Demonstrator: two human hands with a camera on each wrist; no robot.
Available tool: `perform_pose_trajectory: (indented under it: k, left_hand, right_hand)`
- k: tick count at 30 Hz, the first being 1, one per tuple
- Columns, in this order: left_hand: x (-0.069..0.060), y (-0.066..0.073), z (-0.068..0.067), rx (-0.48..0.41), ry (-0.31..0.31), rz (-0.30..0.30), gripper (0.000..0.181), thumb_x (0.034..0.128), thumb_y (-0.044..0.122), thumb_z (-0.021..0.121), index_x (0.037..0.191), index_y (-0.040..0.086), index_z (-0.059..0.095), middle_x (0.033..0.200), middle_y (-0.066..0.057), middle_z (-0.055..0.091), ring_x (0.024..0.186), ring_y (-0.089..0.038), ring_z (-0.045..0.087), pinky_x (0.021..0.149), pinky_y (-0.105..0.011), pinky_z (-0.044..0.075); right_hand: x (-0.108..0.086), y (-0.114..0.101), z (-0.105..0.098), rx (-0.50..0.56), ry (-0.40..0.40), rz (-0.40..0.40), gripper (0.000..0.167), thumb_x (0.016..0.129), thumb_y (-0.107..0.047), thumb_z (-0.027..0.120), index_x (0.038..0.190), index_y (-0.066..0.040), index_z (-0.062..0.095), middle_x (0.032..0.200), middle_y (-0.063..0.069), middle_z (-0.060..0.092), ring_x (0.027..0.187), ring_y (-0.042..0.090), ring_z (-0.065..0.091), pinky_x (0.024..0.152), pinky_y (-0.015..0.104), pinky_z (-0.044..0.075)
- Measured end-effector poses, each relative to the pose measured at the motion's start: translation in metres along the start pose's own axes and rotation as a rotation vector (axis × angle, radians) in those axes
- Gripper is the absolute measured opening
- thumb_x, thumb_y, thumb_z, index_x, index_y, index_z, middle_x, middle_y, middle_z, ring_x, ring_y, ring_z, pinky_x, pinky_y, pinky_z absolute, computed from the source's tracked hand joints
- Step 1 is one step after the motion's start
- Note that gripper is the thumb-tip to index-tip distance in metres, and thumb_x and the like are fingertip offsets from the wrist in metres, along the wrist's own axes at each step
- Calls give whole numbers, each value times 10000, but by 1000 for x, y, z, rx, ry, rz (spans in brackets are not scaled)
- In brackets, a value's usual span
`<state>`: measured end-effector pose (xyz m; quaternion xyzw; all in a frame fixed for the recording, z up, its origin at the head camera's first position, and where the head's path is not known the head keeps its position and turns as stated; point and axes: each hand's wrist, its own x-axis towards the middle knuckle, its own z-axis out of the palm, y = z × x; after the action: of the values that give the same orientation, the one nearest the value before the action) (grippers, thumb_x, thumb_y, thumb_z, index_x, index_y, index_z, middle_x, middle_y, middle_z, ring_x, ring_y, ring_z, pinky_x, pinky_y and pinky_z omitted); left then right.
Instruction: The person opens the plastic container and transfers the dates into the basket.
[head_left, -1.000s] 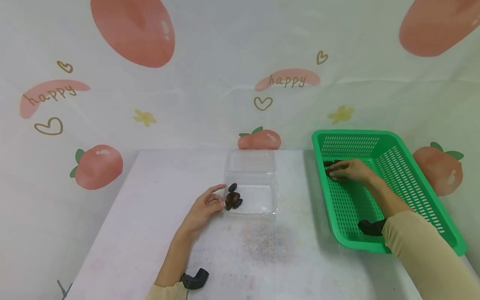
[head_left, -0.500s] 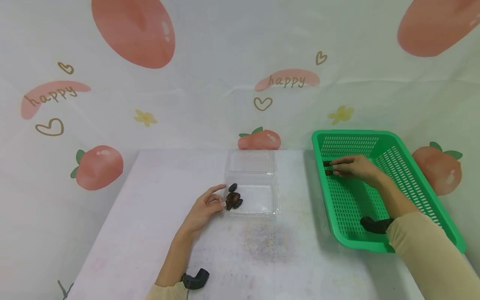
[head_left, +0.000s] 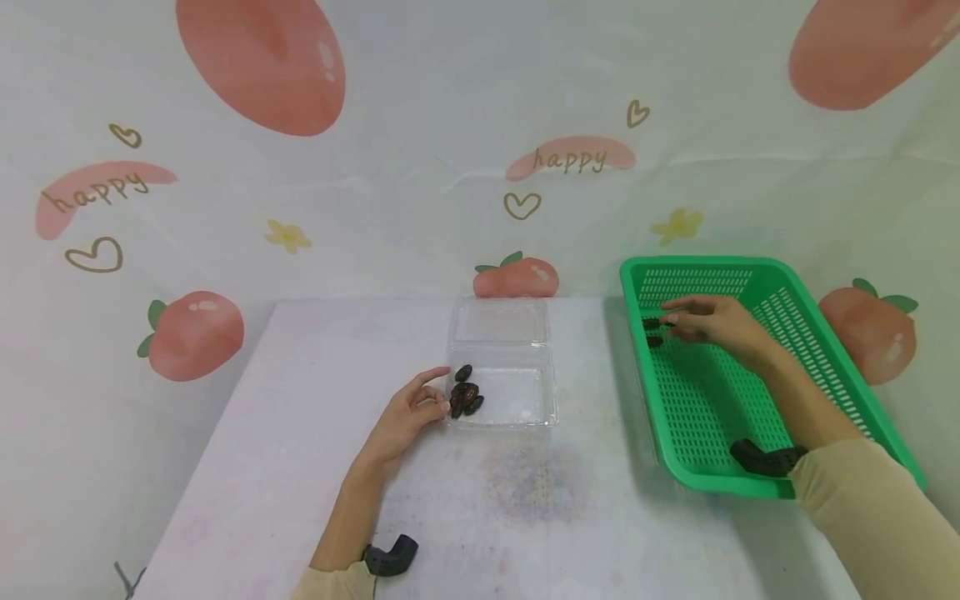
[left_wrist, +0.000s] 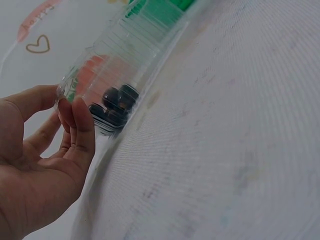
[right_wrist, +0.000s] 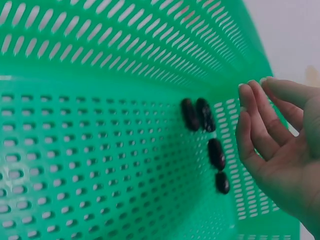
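My left hand pinches the left edge of an open clear plastic box; the left wrist view shows thumb and fingertips of that hand at the rim. Several dark brown, date-like fruits lie together at the box's left side. Over the back left part of a green basket is my right hand, its fingers loosely bent. In the right wrist view, nothing shows between the fingers of this hand. Several dark fruits lie beside it on the basket floor.
The box's clear lid lies folded back towards the wall cloth, which is printed with fruit and hearts. Basket and box stand apart on a white table. A black device is strapped to each wrist.
My right hand has drawn back and slightly right, away from the fruits at the basket's left side, and more of them show. My left hand stays at the box edge.
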<state>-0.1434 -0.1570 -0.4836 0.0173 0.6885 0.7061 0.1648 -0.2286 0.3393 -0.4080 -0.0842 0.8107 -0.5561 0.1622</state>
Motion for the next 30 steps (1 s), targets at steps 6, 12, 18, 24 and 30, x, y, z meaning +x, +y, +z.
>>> perform_pose_trajectory:
  k: [6,12,18,24,30]
  left_hand:
    - [0,1,0,14,6,3,572,932,31,662,1460,144,472,966,-60,531,821,-151,575,777,-281,517]
    - [1,2,1,45,5,12,568,935,49,667,1459,154,479,951,-58,535,817,-154,565,782,-289,491]
    - [1,3,1,50,6,6,572,930,59,674,1461,140,475,961,-53,539,825,-158,562,788,-298,492]
    - [0,2,1,42,-2,17,570,935,53,665,1464,129,467,959,-45,542,815,-151,571,782,-286,498]
    - [-1,1,0,38,7,7,565,931,40,664,1454,148,480,963,-51,532,818,-149,567,798,-289,498]
  right_hand:
    - [-3,-15,10,54,45,-59,457,1006,-203,603,1378,49,516,1173,-38,680,1030,139,677,883,271,541]
    - [-7,-33,26,95,77,-132,400,1003,-158,604,1348,38,553,1214,42,681,1070,158,668,903,291,536]
    - [-9,-48,44,63,54,-168,382,994,-164,620,1334,6,582,1193,-16,687,1054,134,670,875,275,542]
    - [-8,-64,65,63,30,-127,362,976,-205,654,1296,-39,620,1203,2,683,1051,167,676,850,316,546]
    - [0,-71,86,78,-7,-116,332,962,-196,673,1258,-50,637,1176,56,683,1018,180,676,871,308,546]
